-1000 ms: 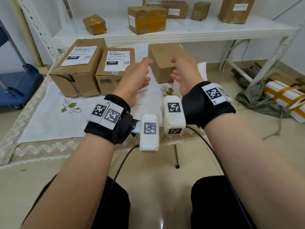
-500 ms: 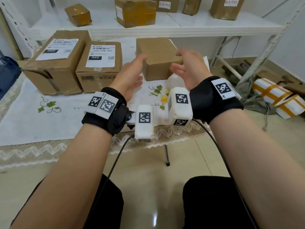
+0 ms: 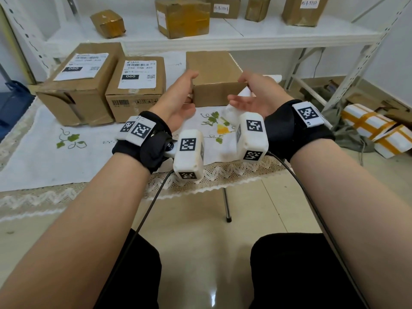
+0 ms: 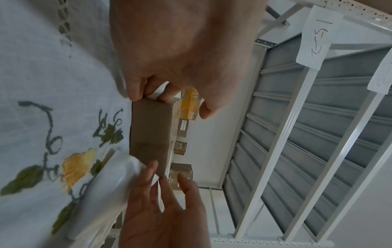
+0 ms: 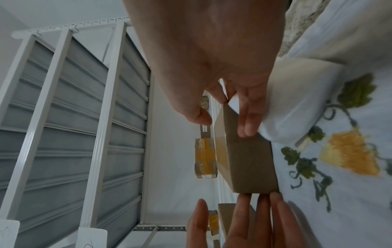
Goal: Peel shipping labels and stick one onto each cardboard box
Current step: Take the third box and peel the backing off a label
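Head view, left to right: two labelled cardboard boxes stand side by side on the embroidered tablecloth [image 3: 44, 152], the larger labelled box [image 3: 78, 83] far left, the smaller labelled box [image 3: 136, 88] just beside it. Next comes the plain box [image 3: 214, 79], no label visible on its top, right of centre on the cloth. Left hand [image 3: 178, 99] lies against its left side, fingers straight, gripping nothing. Right hand [image 3: 256, 97] is at its right near corner, fingers extended, palm up, not closed on anything. White backing sheets [image 3: 231, 112] lie partly beneath the right hand. More boxes sit on the white shelf [image 3: 245, 34] beyond.
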`<state>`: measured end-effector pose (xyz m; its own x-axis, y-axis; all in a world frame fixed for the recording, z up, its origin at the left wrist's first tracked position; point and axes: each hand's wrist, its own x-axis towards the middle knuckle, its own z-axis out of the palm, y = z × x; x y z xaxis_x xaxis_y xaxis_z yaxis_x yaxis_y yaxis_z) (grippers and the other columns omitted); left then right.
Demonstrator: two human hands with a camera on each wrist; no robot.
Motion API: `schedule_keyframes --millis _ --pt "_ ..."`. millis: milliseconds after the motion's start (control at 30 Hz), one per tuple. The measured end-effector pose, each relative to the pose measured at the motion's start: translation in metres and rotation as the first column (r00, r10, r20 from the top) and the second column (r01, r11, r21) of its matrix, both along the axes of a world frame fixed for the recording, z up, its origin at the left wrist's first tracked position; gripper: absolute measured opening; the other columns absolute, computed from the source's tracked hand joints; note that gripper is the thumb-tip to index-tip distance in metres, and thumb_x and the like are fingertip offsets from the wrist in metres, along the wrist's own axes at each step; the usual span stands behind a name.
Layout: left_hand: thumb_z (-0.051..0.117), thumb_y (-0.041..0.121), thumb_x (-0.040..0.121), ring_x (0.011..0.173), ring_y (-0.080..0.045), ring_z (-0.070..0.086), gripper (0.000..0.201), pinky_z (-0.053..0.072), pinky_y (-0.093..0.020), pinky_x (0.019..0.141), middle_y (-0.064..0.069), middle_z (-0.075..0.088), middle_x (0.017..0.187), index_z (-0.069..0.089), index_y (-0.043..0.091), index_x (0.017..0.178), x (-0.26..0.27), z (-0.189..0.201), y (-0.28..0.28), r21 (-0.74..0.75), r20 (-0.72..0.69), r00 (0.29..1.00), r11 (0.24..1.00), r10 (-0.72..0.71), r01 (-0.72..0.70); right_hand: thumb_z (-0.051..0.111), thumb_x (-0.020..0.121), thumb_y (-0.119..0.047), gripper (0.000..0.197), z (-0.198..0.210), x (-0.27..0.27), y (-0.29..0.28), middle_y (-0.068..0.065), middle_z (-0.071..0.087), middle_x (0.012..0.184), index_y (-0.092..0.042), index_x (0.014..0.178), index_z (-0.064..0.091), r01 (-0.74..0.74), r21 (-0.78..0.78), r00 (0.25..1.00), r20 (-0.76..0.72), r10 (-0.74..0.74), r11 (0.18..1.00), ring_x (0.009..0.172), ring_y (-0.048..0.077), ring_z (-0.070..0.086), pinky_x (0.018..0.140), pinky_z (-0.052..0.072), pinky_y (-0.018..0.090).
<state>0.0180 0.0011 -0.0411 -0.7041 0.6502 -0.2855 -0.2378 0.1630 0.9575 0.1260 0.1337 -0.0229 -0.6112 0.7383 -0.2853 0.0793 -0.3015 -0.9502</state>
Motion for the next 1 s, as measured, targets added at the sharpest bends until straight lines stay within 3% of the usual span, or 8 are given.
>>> schedule_keyframes --millis 67,133,167,233,367,533,800,1000 --pt "0.055 0.048 0.099 0.108 -0.017 0.049 0.041 0.041 -0.036 0.112 -0.004 0.056 0.123 0.058 0.018 0.126 0.003 0.001 -0.002 0.024 -0.003 1.000 1.000 0.007 -0.006 0.054 0.098 -0.007 0.008 -0.002 0.003 0.002 0.004 0.040 0.102 -0.012 0.095 0.048 -0.007 -0.001 1.000 0.005 0.007 1.000 0.082 0.027 0.070 0.078 0.061 0.034" --pt "0.054 0.047 0.101 0.133 -0.020 0.049 0.049 0.030 -0.040 0.121 -0.003 0.057 0.135 0.054 0.016 0.139 0.003 0.001 -0.002 0.035 -0.023 1.000 0.999 0.003 -0.003 0.054 0.098 -0.007 0.010 -0.003 0.006 0.004 0.006 0.041 0.108 -0.013 0.094 0.047 0.001 -0.017 1.000 0.009 -0.001 1.000 0.080 0.026 0.069 0.071 0.062 0.030" --pt "0.053 0.046 0.102 0.137 -0.020 0.048 0.047 0.035 -0.033 0.117 -0.002 0.058 0.130 0.055 0.015 0.137 0.003 0.002 -0.003 0.039 -0.028 1.000 0.999 -0.005 0.006 0.055 0.097 -0.007 0.008 -0.003 0.007 0.005 0.007 0.041 0.110 -0.012 0.097 0.048 0.002 -0.032 1.000 0.004 -0.002 0.999 0.080 0.025 0.069 0.067 0.061 0.029" --pt "0.052 0.043 0.104 0.113 -0.016 0.061 0.032 0.053 -0.018 0.087 0.000 0.061 0.108 0.060 0.017 0.121 0.006 0.006 -0.006 0.052 -0.009 1.000 0.999 -0.013 0.014 0.056 0.097 -0.007 0.020 -0.004 0.009 0.006 0.007 0.040 0.107 -0.009 0.116 0.049 0.001 -0.068 1.000 -0.026 -0.003 0.998 0.078 0.025 0.068 0.061 0.059 0.027" --pt "0.061 0.043 0.101 0.102 -0.019 0.065 0.044 0.058 -0.025 0.063 0.000 0.062 0.114 0.052 0.015 0.134 0.010 0.008 -0.009 0.094 0.019 0.999 0.994 0.049 -0.050 0.057 0.096 -0.008 0.042 -0.006 0.010 0.004 0.010 0.042 0.111 -0.007 0.137 0.045 0.006 -0.059 0.999 -0.042 -0.008 0.998 0.067 0.022 0.069 0.056 0.057 0.025" --pt "0.069 0.038 0.097 0.097 -0.024 0.069 0.026 0.060 -0.040 0.093 -0.005 0.061 0.100 0.052 0.018 0.099 0.012 0.008 -0.007 0.130 0.123 0.986 0.983 0.110 -0.126 0.054 0.098 -0.008 0.032 -0.007 0.012 0.000 0.009 0.050 0.112 -0.004 0.130 0.052 0.041 -0.012 0.997 -0.063 -0.041 0.999 0.050 0.015 0.067 0.050 0.052 0.022" --pt "0.066 0.055 0.094 0.102 -0.040 0.067 0.057 0.057 -0.050 0.099 -0.003 0.053 0.102 0.043 0.021 0.134 0.010 0.004 -0.005 0.123 0.224 0.968 0.982 0.113 -0.143 0.056 0.098 -0.010 0.037 -0.011 0.016 0.001 0.014 0.054 0.121 -0.003 0.133 0.055 0.053 0.000 0.998 -0.034 -0.053 0.999 0.046 0.013 0.065 0.046 0.050 0.022" --pt "0.063 0.033 0.101 0.098 -0.038 0.064 0.037 0.058 -0.049 0.096 -0.011 0.052 0.106 0.045 0.013 0.127 0.009 0.000 -0.006 0.120 0.344 0.927 0.973 0.146 -0.197 0.056 0.096 -0.009 0.039 -0.012 0.017 0.001 0.018 0.051 0.141 -0.004 0.135 0.054 0.038 0.020 0.999 -0.003 -0.038 0.999 0.049 0.015 0.068 0.047 0.052 0.022"
